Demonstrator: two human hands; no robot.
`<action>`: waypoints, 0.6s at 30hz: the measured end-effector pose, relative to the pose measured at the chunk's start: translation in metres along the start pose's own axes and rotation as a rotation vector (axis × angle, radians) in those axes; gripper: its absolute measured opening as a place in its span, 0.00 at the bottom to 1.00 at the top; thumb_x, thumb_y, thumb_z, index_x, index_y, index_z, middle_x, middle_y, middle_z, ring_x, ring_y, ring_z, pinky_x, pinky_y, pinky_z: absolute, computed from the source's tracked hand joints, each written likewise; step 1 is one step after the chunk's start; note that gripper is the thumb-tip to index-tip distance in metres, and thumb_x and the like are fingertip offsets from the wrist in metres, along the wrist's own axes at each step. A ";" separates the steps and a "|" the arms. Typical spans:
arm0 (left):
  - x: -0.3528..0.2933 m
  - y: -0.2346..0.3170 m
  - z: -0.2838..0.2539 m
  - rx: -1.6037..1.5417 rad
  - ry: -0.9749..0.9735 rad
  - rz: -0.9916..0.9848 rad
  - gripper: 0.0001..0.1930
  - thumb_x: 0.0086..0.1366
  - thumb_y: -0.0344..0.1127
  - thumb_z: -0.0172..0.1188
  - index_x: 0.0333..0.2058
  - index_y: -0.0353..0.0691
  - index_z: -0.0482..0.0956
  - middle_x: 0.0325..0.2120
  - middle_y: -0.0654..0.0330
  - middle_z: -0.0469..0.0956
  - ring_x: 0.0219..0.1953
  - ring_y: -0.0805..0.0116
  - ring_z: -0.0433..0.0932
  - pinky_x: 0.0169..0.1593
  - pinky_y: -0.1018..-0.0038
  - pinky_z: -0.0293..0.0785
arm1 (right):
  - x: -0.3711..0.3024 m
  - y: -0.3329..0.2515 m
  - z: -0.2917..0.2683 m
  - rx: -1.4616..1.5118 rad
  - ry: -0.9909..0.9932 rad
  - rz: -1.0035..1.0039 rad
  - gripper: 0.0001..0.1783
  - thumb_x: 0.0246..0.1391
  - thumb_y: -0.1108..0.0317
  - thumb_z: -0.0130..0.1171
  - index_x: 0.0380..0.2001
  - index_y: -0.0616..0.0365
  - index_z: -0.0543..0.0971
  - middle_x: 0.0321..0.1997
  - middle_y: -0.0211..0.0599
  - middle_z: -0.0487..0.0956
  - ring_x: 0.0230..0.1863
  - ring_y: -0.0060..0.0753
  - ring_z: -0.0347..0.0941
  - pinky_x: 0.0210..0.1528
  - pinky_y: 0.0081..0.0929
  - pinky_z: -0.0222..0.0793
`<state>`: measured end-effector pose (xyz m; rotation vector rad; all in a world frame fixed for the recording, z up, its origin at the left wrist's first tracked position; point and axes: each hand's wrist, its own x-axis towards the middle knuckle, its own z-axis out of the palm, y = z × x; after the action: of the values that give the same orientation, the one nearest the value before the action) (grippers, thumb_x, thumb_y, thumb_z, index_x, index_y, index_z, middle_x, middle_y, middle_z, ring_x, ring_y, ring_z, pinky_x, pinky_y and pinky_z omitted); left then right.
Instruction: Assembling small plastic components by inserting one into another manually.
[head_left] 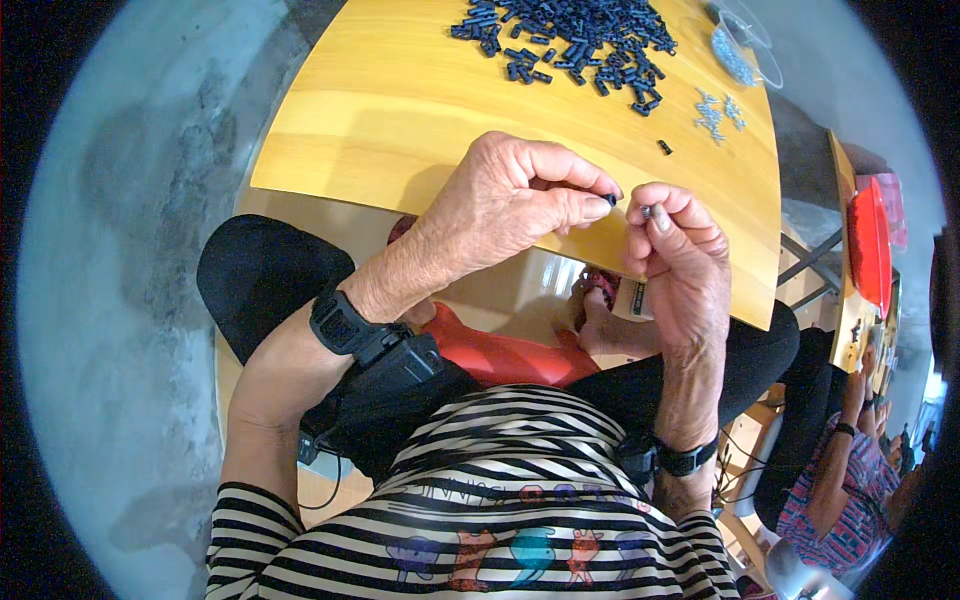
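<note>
My left hand (pixel 515 195) is closed in a pinch over the table's near edge. Between its thumb and forefinger sits a small black plastic part (pixel 610 200), mostly covered by the fingertips. Close beside it, my right hand (pixel 680 235) pinches a tiny silvery screw (pixel 647 212); only a bit of it shows. The two hands' fingertips are a short gap apart. On the tabletop just beyond them lies a single black plastic part (pixel 664 147). Farther off is a large heap of similar black parts (pixel 590 45), with a small scatter of silvery screws (pixel 710 115) to its right.
A clear plastic tub (pixel 735 60) of small silvery pieces stands at the far right corner of the yellow wooden table (pixel 350 110). To the right, another person (pixel 840 480) sits by a second table with a red basin (pixel 870 245). A grey wall (pixel 130 250) runs along the left.
</note>
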<state>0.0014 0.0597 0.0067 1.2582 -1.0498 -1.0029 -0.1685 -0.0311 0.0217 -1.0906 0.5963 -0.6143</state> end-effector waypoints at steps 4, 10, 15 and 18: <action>-0.002 0.000 0.001 0.045 0.009 0.048 0.08 0.57 0.29 0.62 0.36 0.36 0.82 0.28 0.64 0.80 0.29 0.82 0.75 0.33 0.83 0.72 | 0.000 -0.006 0.004 -0.312 0.068 -0.141 0.10 0.55 0.73 0.54 0.40 0.61 0.76 0.29 0.29 0.76 0.24 0.14 0.66 0.25 0.13 0.62; -0.003 0.000 0.003 0.085 0.020 0.053 0.07 0.56 0.29 0.63 0.35 0.38 0.82 0.25 0.65 0.80 0.26 0.82 0.74 0.29 0.84 0.71 | 0.003 -0.010 0.008 -0.469 0.025 -0.158 0.12 0.54 0.75 0.54 0.42 0.61 0.73 0.28 0.28 0.75 0.23 0.14 0.65 0.25 0.13 0.62; -0.003 -0.006 0.004 0.088 0.027 0.084 0.07 0.56 0.29 0.63 0.34 0.38 0.82 0.23 0.65 0.80 0.23 0.82 0.74 0.27 0.85 0.70 | 0.004 -0.012 0.014 -0.571 -0.023 -0.155 0.12 0.53 0.75 0.54 0.42 0.61 0.73 0.28 0.27 0.75 0.24 0.13 0.64 0.26 0.12 0.61; -0.004 -0.006 0.003 0.101 0.037 0.124 0.06 0.56 0.28 0.63 0.33 0.37 0.82 0.21 0.64 0.79 0.23 0.81 0.75 0.26 0.84 0.70 | 0.006 -0.011 0.015 -0.612 -0.031 -0.150 0.12 0.53 0.76 0.55 0.42 0.61 0.74 0.28 0.26 0.75 0.24 0.13 0.64 0.26 0.12 0.61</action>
<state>-0.0029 0.0625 0.0004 1.2728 -1.1473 -0.8382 -0.1556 -0.0296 0.0367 -1.7280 0.7011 -0.5546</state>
